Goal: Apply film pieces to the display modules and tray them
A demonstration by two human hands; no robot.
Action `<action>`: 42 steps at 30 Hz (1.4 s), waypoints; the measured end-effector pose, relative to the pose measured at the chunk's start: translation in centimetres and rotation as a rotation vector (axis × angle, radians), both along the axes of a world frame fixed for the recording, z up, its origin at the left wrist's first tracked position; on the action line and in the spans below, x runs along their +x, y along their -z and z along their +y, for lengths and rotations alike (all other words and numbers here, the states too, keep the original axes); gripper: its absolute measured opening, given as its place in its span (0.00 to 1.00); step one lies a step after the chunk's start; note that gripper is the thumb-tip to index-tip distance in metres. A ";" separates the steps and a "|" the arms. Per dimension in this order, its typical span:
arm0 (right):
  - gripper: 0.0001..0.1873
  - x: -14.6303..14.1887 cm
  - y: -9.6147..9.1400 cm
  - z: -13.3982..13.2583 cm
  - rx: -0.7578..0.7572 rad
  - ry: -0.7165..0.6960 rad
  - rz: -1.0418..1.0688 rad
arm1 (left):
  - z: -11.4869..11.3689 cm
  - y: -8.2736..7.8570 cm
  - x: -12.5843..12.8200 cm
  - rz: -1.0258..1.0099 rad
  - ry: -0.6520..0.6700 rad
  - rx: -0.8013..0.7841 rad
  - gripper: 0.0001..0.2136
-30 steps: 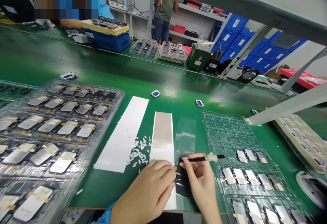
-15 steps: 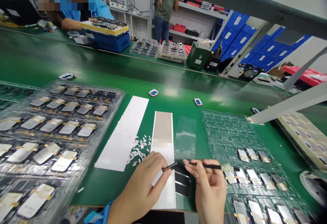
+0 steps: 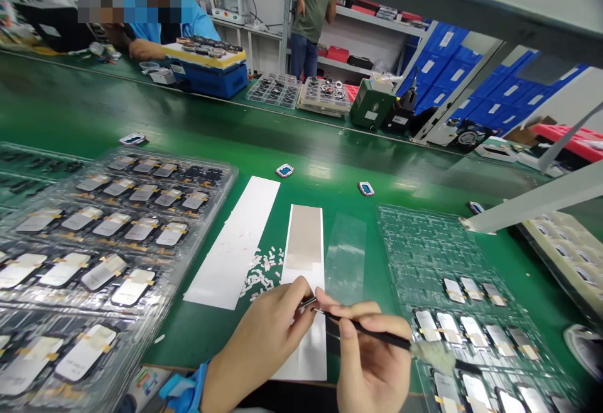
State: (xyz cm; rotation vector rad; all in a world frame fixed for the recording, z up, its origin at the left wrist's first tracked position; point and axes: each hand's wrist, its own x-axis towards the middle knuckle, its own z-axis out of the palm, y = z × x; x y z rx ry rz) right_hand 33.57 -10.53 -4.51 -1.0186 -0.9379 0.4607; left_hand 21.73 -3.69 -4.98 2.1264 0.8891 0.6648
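A clear tray [image 3: 217, 198] of metal-faced parts lies at far left, then a white strip [image 3: 233, 243] and pale scraps [image 3: 261, 275]. The left hand [image 3: 264, 331] pinches a small dark piece [image 3: 307, 303] above a tan-topped strip [image 3: 304, 237]. Beside lies clear film [image 3: 346, 249]; the right hand [image 3: 374, 350] grips a slim black tool [image 3: 386, 337], its tip at the piece. Another tray [image 3: 417, 237] sits rightmost.
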 end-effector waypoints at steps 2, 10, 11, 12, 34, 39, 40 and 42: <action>0.09 -0.4 0.2 0.2 0.035 0.061 -0.033 | 0.0 0.0 0.0 -0.019 -0.008 -0.026 0.04; 0.09 -1.2 0.7 0.9 0.008 0.123 -0.051 | 0.1 0.3 0.0 -0.073 -0.005 0.030 0.22; 0.09 -1.3 0.6 1.1 0.018 0.128 -0.057 | 0.1 0.4 0.0 -0.070 -0.005 0.025 0.23; 0.09 -1.3 0.5 1.2 0.033 0.133 -0.063 | 0.1 0.4 -0.1 -0.068 -0.003 0.020 0.24; 0.09 -1.0 0.6 2.2 0.066 0.169 -0.117 | 0.1 0.3 -0.5 -0.033 0.007 -0.039 0.26; 0.10 -0.9 0.7 2.2 0.079 0.138 -0.101 | 0.1 0.3 -0.5 -0.034 0.006 -0.021 0.25; 0.10 -0.9 0.8 2.2 0.082 0.133 -0.098 | 0.2 0.3 -0.5 -0.036 0.006 -0.019 0.25; 0.11 -0.9 0.9 2.1 0.089 0.128 -0.098 | 0.2 0.3 -0.4 -0.036 0.005 -0.019 0.26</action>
